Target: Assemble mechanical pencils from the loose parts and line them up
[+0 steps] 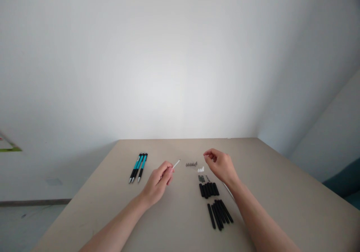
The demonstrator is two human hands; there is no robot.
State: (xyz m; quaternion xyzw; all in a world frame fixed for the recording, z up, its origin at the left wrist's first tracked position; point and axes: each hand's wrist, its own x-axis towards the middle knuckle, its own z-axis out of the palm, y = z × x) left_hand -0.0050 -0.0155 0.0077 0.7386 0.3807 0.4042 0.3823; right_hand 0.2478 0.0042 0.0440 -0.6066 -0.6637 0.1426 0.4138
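My left hand (159, 181) is closed in a pinch on a thin white refill tube (176, 164) that points up and to the right. My right hand (219, 165) hovers above the table with thumb and forefinger pinched together; what they hold, if anything, is too small to make out. Between and below the hands lie pen parts: a row of small grey tips (191, 164), a few white pieces (200, 169), small dark springs (201, 178), short black grips (209, 189) and long black barrels (219, 213).
Three teal-and-black pens (138, 167) lie side by side at the left on the beige table (281, 192). A white wall stands behind the table's far edge. The floor shows at the lower left.
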